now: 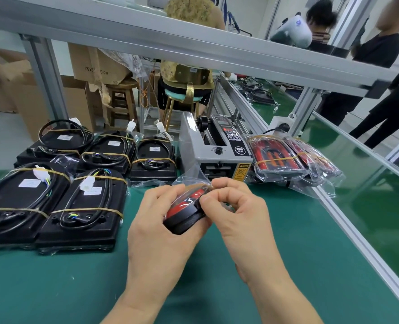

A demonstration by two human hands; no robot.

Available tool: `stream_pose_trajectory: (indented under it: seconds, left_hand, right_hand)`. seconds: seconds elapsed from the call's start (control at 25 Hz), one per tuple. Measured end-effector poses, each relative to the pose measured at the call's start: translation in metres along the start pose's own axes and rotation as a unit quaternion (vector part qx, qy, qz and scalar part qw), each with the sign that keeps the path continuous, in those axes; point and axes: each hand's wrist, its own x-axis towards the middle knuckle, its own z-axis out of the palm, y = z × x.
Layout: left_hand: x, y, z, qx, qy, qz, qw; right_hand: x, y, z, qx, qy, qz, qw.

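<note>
Around bagged lamp (185, 205), curled fingers (167, 195).

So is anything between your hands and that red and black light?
Yes, a thin clear plastic bag covers the red and black light, at least over its top. The left hand grips the light, and the right hand pinches the bag at the light's edge.

Factory assembly line, conveyor belt (348, 206), seemingly packing

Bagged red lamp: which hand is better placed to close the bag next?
Probably the right hand: it pinches the clear bag beside the lamp, which the left hand grips.
</note>
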Motion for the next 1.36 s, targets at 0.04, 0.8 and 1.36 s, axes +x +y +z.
stream_pose_trajectory:
  seconds: [0.04,0.8,1.36]
  left_hand:
    - [0.000,-0.001,0.000,0.001,0.003,0.002,1.000]
    - [-0.001,-0.005,0.000,-0.001,0.010,-0.009,1.000]
    - [-0.002,-0.005,0.002,-0.005,0.025,0.033,0.999]
  right_hand:
    - [0.000,0.001,0.000,-0.006,0.005,-0.005,1.000]
    - [-0.008,0.008,0.021,0.145,0.025,0.058,0.987]
    - [-0.005,0.015,0.016,0.195,0.014,0.044,0.980]
